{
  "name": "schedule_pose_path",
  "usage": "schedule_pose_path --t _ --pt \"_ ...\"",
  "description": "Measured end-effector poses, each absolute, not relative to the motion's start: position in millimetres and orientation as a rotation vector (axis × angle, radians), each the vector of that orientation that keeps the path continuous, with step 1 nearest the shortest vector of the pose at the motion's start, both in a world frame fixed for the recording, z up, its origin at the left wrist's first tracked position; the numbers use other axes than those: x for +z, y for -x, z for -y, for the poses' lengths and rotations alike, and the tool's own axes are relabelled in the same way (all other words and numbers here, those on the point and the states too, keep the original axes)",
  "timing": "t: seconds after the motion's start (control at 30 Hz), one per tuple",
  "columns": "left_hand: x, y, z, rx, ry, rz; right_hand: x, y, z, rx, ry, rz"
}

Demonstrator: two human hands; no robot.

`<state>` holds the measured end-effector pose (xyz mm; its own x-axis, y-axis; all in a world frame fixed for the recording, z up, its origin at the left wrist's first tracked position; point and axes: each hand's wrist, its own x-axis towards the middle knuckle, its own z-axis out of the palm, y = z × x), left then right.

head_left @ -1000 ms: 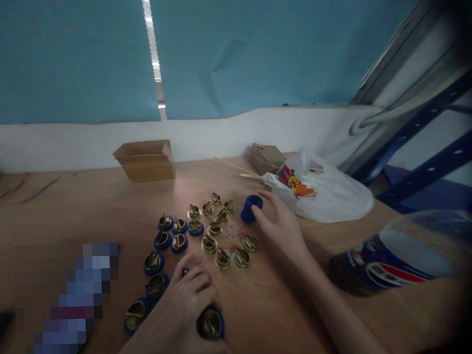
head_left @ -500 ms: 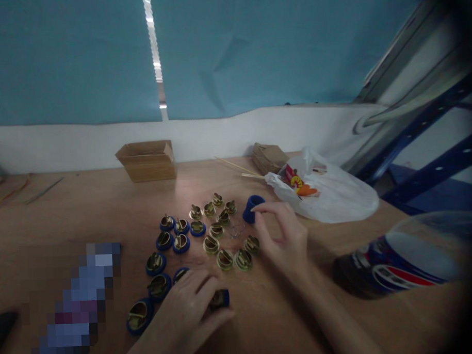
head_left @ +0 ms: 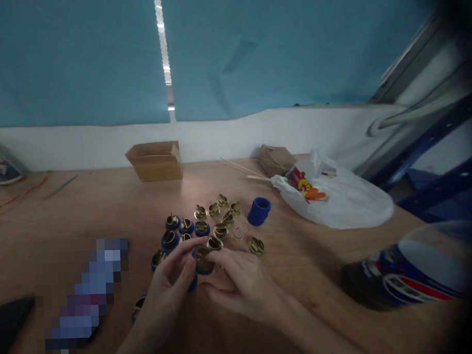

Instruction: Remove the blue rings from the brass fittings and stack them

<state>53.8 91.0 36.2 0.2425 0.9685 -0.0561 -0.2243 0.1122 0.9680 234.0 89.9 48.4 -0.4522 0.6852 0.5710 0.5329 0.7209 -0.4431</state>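
Note:
A round brass fitting (head_left: 202,261) with a dark blue rim is held between both hands, its flat face towards me. My left hand (head_left: 168,285) pinches its left side with thumb and fingers. From the right, the fingertips of my right hand (head_left: 243,282) close on its other side. Left of and behind the hands stand several brass fittings with blue rings (head_left: 169,240), partly covered by my left hand. Bare brass fittings (head_left: 221,230) sit beyond the fingers, and one bare brass fitting (head_left: 256,245) stands apart. A stack of blue rings (head_left: 259,212) is upright farther back.
Thin clear rings (head_left: 239,232) lie among the fittings. An open cardboard box (head_left: 156,167) and a brown packet (head_left: 276,160) stand by the wall. A white plastic bag (head_left: 353,201) and a cut Pepsi bottle (head_left: 402,274) are at right; a pixelated object (head_left: 87,293) lies left.
My right hand has moved from the stack of blue rings towards me and left, meeting my left hand. The left hand has lifted the fitting slightly, and the view has shifted a little left.

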Motion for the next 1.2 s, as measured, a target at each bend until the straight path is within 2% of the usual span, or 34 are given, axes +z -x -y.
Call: schedule_pose_path --t 0.23,0.57,0.77,1.2 --pt "33 -55 -93 1.095 -1.035 -0.770 48 -233 -90 0.244 0.916 2.147" --pt "37 -57 -95 1.188 -0.970 -0.908 47 -234 -88 0.334 0.914 2.064" --pt "42 -60 -94 1.272 -1.067 -0.958 47 -234 -87 0.206 0.900 1.995" --pt "44 -61 -87 1.288 -1.373 -0.901 48 -231 -85 0.250 0.897 1.918"
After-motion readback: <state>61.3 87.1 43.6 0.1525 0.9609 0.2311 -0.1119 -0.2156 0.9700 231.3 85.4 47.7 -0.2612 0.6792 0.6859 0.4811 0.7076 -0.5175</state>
